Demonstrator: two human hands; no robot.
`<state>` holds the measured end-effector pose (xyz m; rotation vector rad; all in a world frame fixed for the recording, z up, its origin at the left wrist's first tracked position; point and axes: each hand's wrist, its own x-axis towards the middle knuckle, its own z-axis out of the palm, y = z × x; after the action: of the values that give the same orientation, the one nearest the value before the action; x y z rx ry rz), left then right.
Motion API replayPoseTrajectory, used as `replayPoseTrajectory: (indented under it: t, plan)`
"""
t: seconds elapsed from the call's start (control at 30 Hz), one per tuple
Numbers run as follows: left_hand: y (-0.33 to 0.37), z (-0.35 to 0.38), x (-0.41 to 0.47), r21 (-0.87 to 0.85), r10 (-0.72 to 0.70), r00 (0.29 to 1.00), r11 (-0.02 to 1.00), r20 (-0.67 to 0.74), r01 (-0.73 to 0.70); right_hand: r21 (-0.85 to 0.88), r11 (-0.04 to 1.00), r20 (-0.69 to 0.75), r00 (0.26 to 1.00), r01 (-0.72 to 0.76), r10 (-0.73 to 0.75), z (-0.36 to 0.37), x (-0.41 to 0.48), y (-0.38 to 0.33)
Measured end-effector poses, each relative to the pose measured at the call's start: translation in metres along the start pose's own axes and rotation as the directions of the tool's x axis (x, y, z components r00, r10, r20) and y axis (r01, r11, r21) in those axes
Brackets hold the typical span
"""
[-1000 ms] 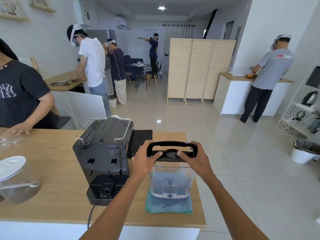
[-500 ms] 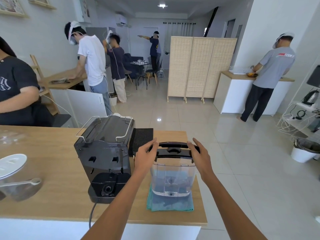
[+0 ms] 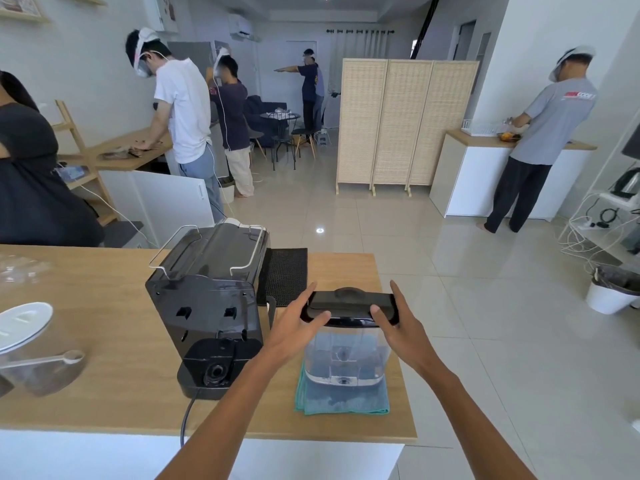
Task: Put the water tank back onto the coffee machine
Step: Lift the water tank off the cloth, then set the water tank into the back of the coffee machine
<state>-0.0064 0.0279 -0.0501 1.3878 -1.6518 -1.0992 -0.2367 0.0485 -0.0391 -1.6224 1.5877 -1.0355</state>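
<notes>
While the water tank sits on a teal cloth beside the coffee machine, the left hand and right hand, fingers straight, press both ends of its black lid.

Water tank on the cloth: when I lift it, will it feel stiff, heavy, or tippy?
Probably stiff: the water tank looks like hard clear plastic with a black lid. Likely lightish, since little water shows, though that is hard to tell. It stands on a folded cloth, so a sideways push might slide or tip it.
</notes>
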Motion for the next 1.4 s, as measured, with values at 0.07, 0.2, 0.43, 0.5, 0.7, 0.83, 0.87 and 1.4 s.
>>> replayPoseTrajectory:
  t: [0.07, 0.2, 0.43, 0.5, 0.7, 0.83, 0.87, 1.4]
  plan:
    - [-0.002, 0.0, -0.002, 0.06, 0.024, 0.999, 0.998, 0.024, -0.025, -0.002, 1.0, 0.002, 1.0, 0.023, -0.023, 0.003, -0.001, 0.007]
    - [-0.006, -0.002, -0.001, 0.135, 0.073, 0.996, 0.988, 0.042, -0.078, -0.012, 0.999, 0.006, 0.999, 0.04, -0.04, 0.004, 0.002, 0.02]
    - [-0.016, 0.001, 0.002, 0.18, 0.11, 0.994, 0.977, 0.02, -0.111, -0.029, 0.991, 0.063, 0.99, 0.129, -0.127, -0.005, -0.002, 0.03]
    - [-0.018, 0.001, 0.004, 0.198, 0.119, 0.993, 0.973, 0.017, -0.12, -0.014, 0.991, 0.068, 0.989, 0.134, -0.133, -0.006, 0.0, 0.032]
    - [-0.025, 0.0, 0.009, 0.132, 0.125, 0.992, 0.984, -0.028, -0.12, 0.05, 0.989, 0.042, 0.989, 0.143, -0.145, -0.003, 0.0, 0.035]
    - [-0.021, -0.011, -0.001, 0.048, 0.143, 0.989, 0.989, -0.049, -0.14, 0.075, 0.986, 0.038, 0.988, 0.146, -0.149, 0.0, -0.006, 0.023]
    - [-0.017, -0.015, -0.007, 0.013, 0.144, 0.987, 0.99, -0.067, -0.143, 0.081, 0.985, 0.034, 0.987, 0.153, -0.157, 0.002, -0.008, 0.018]
    - [-0.018, -0.126, -0.1, -0.104, 0.192, 0.911, 0.964, -0.366, -0.245, 0.158, 0.955, -0.031, 0.968, 0.251, -0.249, 0.091, -0.043, -0.096]
